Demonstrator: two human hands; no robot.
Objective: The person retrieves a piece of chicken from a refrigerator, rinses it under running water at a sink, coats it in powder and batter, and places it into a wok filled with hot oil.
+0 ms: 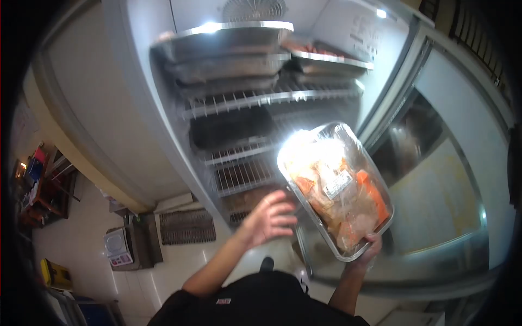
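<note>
My right hand grips the near end of a metal tray, its fingers closed over the rim. The tray is tilted and holds clear plastic bags of food, with pale pieces and an orange piece. A white printed label sits on one bag. Bright glare hides the tray's far left part. My left hand is apart from the tray, to its left, with fingers spread and nothing in them.
An upright fridge stands open ahead, with wire shelves. Stacked metal trays and a tray of reddish food fill its top shelf. Its glass door is swung out right. A scale and floor mat lie left.
</note>
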